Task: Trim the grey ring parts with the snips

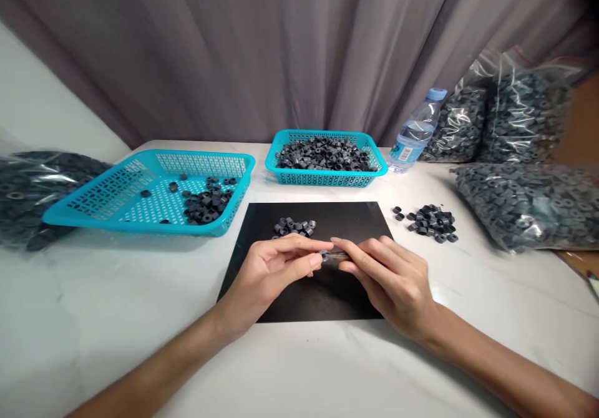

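Over the black mat [299,299], my left hand [269,271] is closed, pinching a small dark grey ring-shaped part [324,254] between thumb and fingers. My right hand [395,274] meets it from the other side, its fingers closed round a thin tool [337,256] whose tip reaches the ring. The fingers cover most of that tool, so its exact kind is hidden. Both index fingertips nearly touch. Just behind my left hand, a small pile of loose dark grey rings [294,226] lies on the mat.
At the left stands a blue basket [238,203] with some rings; another blue basket [327,179], fuller, is at the back. Loose rings [433,221] lie right of the mat. A water bottle [414,134] and bulging plastic bags [538,199] stand at the right; another bag [28,193] is far left.
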`<state>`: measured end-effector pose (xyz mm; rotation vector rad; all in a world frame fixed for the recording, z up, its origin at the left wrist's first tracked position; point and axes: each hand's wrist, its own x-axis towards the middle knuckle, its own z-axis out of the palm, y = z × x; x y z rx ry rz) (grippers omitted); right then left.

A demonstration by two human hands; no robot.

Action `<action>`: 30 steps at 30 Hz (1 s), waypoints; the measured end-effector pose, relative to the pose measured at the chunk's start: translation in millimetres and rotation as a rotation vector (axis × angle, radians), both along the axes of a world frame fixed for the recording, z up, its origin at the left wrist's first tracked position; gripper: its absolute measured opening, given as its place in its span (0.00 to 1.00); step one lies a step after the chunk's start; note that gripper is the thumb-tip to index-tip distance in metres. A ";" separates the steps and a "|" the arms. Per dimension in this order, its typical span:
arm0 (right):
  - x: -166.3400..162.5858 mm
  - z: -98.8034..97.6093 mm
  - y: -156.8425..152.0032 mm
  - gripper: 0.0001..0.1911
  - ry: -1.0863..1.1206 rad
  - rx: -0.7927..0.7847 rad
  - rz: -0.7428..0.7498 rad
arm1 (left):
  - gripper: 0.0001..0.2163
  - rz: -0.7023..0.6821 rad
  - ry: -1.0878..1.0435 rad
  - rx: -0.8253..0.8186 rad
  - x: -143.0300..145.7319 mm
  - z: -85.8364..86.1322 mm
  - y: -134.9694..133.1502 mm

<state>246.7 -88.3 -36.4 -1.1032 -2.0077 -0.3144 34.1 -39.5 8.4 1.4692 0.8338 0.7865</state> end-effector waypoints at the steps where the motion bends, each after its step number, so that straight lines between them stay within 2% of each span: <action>1: 0.0 -0.1 0.0 0.15 -0.003 -0.003 -0.003 | 0.09 -0.003 -0.006 -0.008 0.1 -0.3 0.0; 17: 0.0 1.2 0.7 0.18 -0.031 0.049 -0.033 | 0.08 -0.032 -0.027 -0.051 -1.1 -5.7 1.9; 30: 0.2 1.9 1.1 0.17 -0.053 0.055 -0.002 | 0.07 -0.077 -0.050 -0.139 -4.7 -10.5 3.5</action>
